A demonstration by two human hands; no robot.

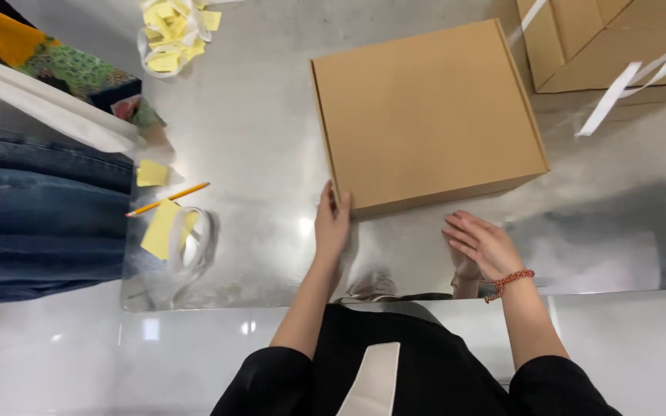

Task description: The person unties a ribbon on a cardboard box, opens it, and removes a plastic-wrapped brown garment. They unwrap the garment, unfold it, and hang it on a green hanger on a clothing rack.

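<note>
While a closed brown cardboard box (428, 115) sits at twelve o'clock on the shiny worktop (271, 115), the left hand (332, 225) rests open against its near left corner. At three o'clock, the right hand (483, 243) hovers open just below the box, holding nothing.

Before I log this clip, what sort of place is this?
Probably a packing station for clothing orders. A closed flat brown cardboard box sits on a shiny metal table, the left hand at its corner, more brown cartons behind it, and folded blue jeans stacked alongside.
</note>
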